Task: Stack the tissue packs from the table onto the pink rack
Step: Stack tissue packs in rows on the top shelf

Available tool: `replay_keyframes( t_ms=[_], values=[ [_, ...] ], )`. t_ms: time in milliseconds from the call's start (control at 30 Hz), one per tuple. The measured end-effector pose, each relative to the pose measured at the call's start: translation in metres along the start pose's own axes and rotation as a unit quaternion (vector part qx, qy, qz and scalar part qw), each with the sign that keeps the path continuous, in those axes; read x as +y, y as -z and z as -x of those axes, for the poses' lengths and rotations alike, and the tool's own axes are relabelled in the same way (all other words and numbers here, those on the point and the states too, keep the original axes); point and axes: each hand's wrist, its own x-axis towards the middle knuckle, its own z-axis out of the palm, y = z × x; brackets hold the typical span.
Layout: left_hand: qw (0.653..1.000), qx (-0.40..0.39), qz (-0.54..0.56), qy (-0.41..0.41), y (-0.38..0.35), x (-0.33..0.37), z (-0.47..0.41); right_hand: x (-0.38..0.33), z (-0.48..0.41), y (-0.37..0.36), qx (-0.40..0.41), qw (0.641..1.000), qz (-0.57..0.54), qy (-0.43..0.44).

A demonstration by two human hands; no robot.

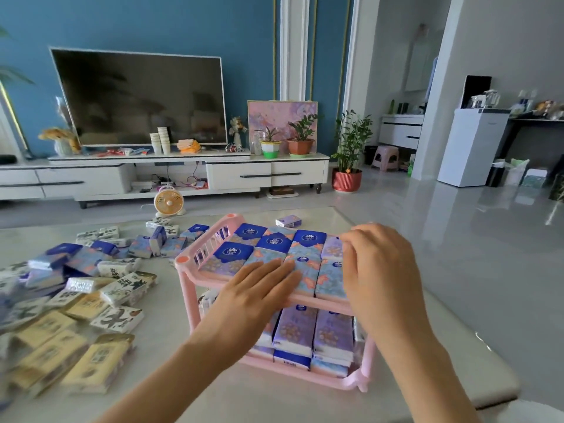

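Note:
A pink two-tier rack (pixel 184 261) stands on the pale table (pixel 171 325). Its top tier holds a layer of blue and purple tissue packs (pixel 276 242), and its lower tier holds more purple packs (pixel 300 331). My left hand (pixel 256 288) lies flat with straight fingers on the packs at the top tier's near edge. My right hand (pixel 377 264) rests on the packs at the tier's right side, fingers bent over them. Several loose packs, blue, white and yellow (pixel 82 300), lie scattered on the table left of the rack.
One single pack (pixel 288 221) lies on the table beyond the rack. The table's right edge (pixel 476 340) falls away to a glossy floor. A small fan (pixel 168 202), a TV cabinet and potted plants stand farther off.

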Motion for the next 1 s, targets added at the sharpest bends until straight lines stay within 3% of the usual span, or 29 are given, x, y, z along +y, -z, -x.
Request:
replay_keyframes(
  t_ms=[67,167,267,367,633,833,933,1000],
  values=[
    [1.000,-0.008,0.009,0.024,0.002,0.005,0.001,-0.022,-0.011,-0.006,-0.090,0.995,-0.011,0.034],
    [0.998,-0.031,0.023,0.052,0.006,0.011,0.000,-0.026,-0.014,-0.028,-0.265,0.964,0.010,-0.017],
    [0.995,-0.049,0.027,0.079,0.014,0.012,-0.001,-0.022,-0.010,-0.051,-0.356,0.930,0.072,-0.063],
    [0.995,-0.054,0.002,0.088,0.012,0.014,0.002,-0.026,-0.012,-0.050,-0.398,0.906,0.039,-0.139],
    [0.992,-0.085,0.034,0.082,0.019,0.011,0.011,-0.032,-0.015,-0.041,-0.440,0.887,0.050,-0.133],
    [0.992,0.005,0.124,0.034,0.050,-0.014,0.103,-0.031,-0.014,-0.040,-0.438,0.889,0.092,-0.101],
    [0.991,-0.027,0.108,0.072,0.066,-0.045,0.148,-0.029,-0.012,-0.042,-0.394,0.912,0.098,-0.066],
    [0.978,-0.036,0.140,0.147,0.077,-0.057,0.155,-0.035,-0.010,-0.037,-0.304,0.948,0.046,-0.083]
  ],
)
